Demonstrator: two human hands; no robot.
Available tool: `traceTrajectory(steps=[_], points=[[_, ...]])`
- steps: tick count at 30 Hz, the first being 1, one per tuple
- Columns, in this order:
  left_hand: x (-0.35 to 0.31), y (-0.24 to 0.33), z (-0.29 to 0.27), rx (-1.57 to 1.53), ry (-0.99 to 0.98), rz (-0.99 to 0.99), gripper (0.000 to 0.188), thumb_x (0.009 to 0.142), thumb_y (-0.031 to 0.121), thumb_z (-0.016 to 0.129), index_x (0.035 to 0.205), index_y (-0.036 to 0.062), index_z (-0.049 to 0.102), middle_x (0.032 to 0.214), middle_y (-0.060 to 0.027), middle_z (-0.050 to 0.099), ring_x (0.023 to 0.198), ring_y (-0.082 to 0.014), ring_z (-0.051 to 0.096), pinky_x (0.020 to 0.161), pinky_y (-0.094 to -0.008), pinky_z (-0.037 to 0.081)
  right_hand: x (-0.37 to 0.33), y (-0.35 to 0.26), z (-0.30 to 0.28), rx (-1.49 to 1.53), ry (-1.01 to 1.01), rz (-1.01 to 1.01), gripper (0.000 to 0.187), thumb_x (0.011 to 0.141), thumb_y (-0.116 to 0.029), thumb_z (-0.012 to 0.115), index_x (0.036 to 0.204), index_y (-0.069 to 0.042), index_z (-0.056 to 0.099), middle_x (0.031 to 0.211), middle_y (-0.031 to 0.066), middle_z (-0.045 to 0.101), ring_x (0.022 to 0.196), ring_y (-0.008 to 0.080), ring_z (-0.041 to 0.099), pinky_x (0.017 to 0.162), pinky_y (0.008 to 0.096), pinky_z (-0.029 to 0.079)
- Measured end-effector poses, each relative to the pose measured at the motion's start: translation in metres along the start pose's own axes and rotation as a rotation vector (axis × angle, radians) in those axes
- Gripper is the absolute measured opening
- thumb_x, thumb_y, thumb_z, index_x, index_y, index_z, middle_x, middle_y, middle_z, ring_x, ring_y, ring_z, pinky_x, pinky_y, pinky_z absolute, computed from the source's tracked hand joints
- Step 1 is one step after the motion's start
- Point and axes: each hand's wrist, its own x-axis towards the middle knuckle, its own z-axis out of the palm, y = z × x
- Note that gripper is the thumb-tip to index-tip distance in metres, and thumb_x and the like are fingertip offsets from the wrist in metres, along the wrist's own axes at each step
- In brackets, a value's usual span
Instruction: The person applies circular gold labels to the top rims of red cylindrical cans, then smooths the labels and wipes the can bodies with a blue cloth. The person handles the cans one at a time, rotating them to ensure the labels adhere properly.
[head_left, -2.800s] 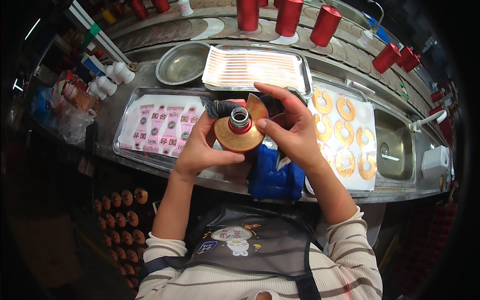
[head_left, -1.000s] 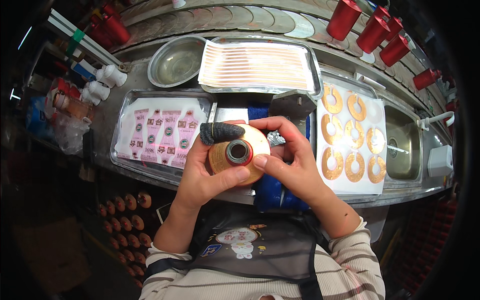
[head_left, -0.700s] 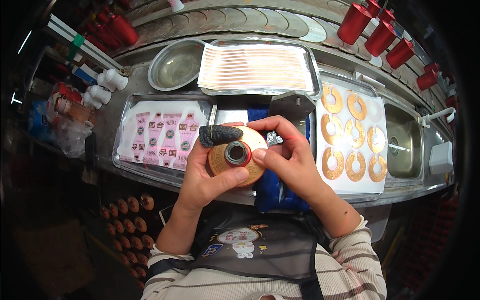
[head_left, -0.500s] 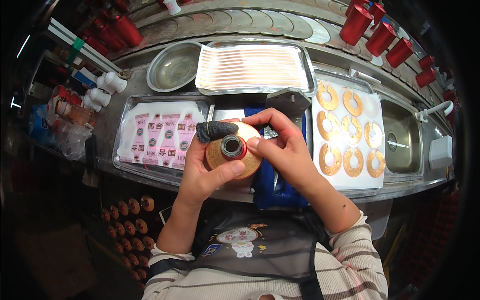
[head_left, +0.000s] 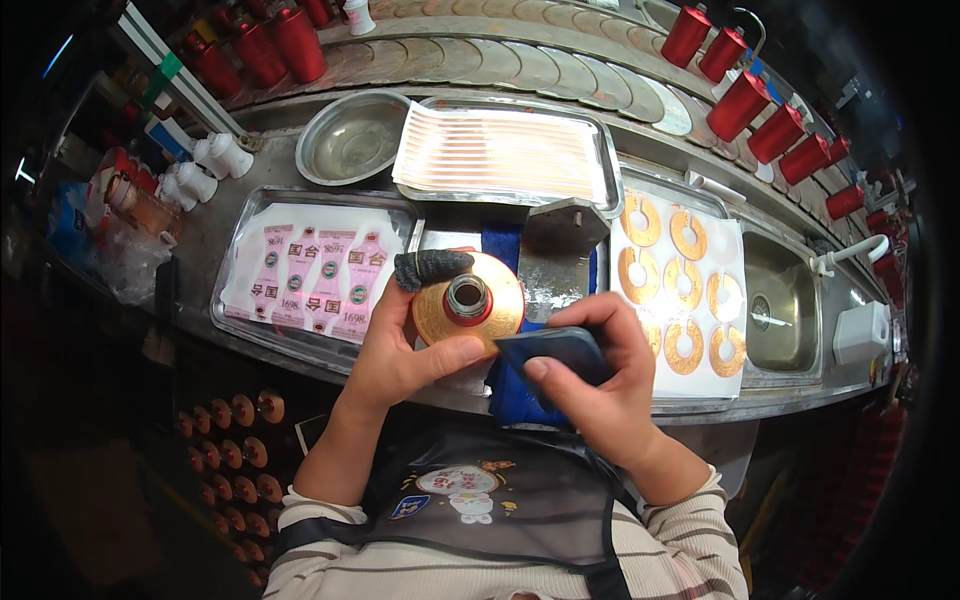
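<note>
In my left hand (head_left: 390,355) is a bottle with an open, threaded neck (head_left: 467,296) and a red collar, seen from above. A gold ring-shaped label (head_left: 438,318) lies around the neck on its shoulder. My thumb presses near the label's lower edge, and a dark knitted finger cover (head_left: 432,268) wraps one finger. Gripped by my right hand (head_left: 625,405) is a dark blue flat scraper (head_left: 560,352), its edge at the label's lower right rim. The bottle's body is hidden beneath its shoulder.
Trays hold pink labels (head_left: 335,280), striped strips (head_left: 500,150) and a sheet of gold ring labels (head_left: 683,285). A metal bowl (head_left: 350,140), blue cloth (head_left: 505,385), metal bracket (head_left: 560,232) and sink (head_left: 775,305) surround the work. Red bottles (head_left: 738,105) stand on a slatted conveyor (head_left: 540,75).
My right hand has left the bottle's shoulder and now holds the scraper, lower and to the right. The left hand still holds the bottle. More red bottles show on the conveyor at right.
</note>
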Motion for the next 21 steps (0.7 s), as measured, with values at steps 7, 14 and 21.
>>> traceTrajectory(steps=[7, 14, 21], points=[[0.000, 0.001, 0.002, 0.010, 0.004, 0.019, 0.073, 0.081, 0.007, 0.082, 0.144, 0.0048, 0.046, 0.134, -0.0105, 0.058, 0.124, -0.0202, 0.059, 0.107, -0.0365, 0.047, 0.073, 0.004, -0.014, -0.280, -0.027, -0.085, 0.025, 0.084, -0.008, 0.075, 0.105, 0.000, 0.065, 0.091, 0.0086, 0.068, 0.086, 0.0152, 0.064, 0.078, 0.0295, 0.052], [0.001, -0.002, 0.005, -0.009, 0.026, 0.041, 0.072, 0.081, 0.009, 0.083, 0.143, 0.0059, 0.046, 0.135, -0.0106, 0.057, 0.125, -0.0204, 0.058, 0.108, -0.0360, 0.046, 0.067, 0.007, -0.013, -0.351, -0.016, -0.232, 0.022, 0.085, -0.010, 0.075, 0.104, -0.003, 0.066, 0.093, 0.0065, 0.067, 0.088, 0.0126, 0.063, 0.079, 0.0268, 0.051], [0.001, -0.007, 0.001, 0.028, 0.011, 0.056, 0.071, 0.082, 0.011, 0.083, 0.143, 0.0067, 0.047, 0.135, -0.0097, 0.057, 0.125, -0.0191, 0.057, 0.108, -0.0355, 0.045, 0.080, 0.002, -0.017, -0.277, -0.014, -0.152, 0.021, 0.084, -0.008, 0.075, 0.102, -0.002, 0.065, 0.091, 0.0042, 0.067, 0.085, 0.0104, 0.062, 0.077, 0.0255, 0.052]])
